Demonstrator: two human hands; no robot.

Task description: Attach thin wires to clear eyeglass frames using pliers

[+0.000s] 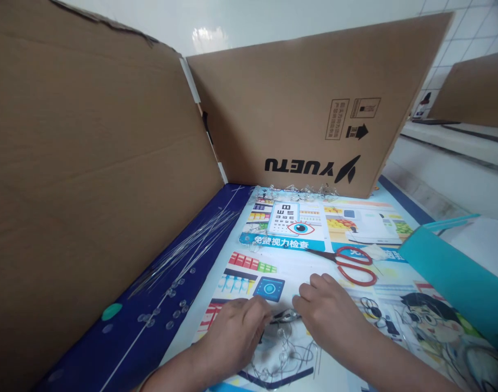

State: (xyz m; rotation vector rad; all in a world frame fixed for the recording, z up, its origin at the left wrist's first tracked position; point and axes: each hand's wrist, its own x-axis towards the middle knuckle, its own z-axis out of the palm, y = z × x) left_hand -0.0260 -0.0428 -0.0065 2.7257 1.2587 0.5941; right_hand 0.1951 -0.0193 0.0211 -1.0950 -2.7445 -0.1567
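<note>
Two bare hands meet low in the middle of a printed sheet [293, 267], working on a short bundle of shiny wire [287, 316] between them. The bundle's long axis runs left to right, its right end slightly higher. The left hand [240, 326] pinches its left end between thumb and fingers; the right hand [324, 302] is curled at the other end, its grip hidden. A tangle of wire [281, 356] lies just below. Beyond, red-handled scissors [339, 258] point their blades left. At right, a teal container [453, 277] shows a white interior; I cannot tell what it holds. At left, clear beads [171, 292] and straight strands [187, 245] lie loose beside a cardboard wall [89, 136].
</note>
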